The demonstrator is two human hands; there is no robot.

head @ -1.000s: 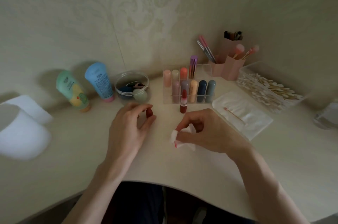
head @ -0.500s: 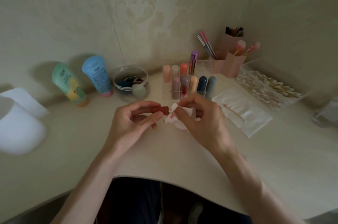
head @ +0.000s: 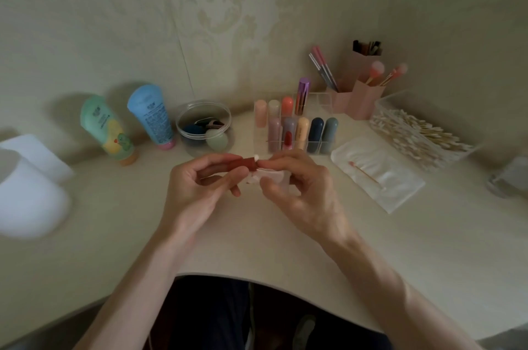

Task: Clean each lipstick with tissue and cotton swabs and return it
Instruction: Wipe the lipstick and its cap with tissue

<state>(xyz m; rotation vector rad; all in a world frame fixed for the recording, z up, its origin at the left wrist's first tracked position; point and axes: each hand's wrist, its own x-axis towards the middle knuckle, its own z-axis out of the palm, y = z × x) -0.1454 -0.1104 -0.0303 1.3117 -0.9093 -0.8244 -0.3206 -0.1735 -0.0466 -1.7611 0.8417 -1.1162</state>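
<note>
I see the bench (head: 428, 249) with its front edge curving inward below my view, and both forearms cross that curve. There is bare surface to either side of the forearms and beneath the hands. The back edge, along the wall, is crowded. From the left there is a white rounded thing (head: 25, 192), a green tube (head: 108, 129), a blue tube (head: 151, 118) and a round clear tub (head: 204, 128). Then come the clear rack (head: 323, 146) of capped lipsticks, the pink brush holders (head: 360, 98) and the box of cotton swabs (head: 414, 135). A flat tissue sheet (head: 394, 186) lies near the right hand, with a used swab (head: 365, 174) on it.

The left hand (head: 197, 192) is raised over the middle of the bench, and its fingers (head: 217, 159) pinch a dark red lipstick piece (head: 243, 164) lying roughly level. I can't tell whether it is the cap or the body. Its free end points at the right hand (head: 303, 192), whose fingers grip a crumpled tissue (head: 268, 176) pressed against that end. The hands nearly touch, just in front of the rack. An uncapped red lipstick (head: 287, 139) stands at the rack's front row, just behind the right hand's fingers.
</note>
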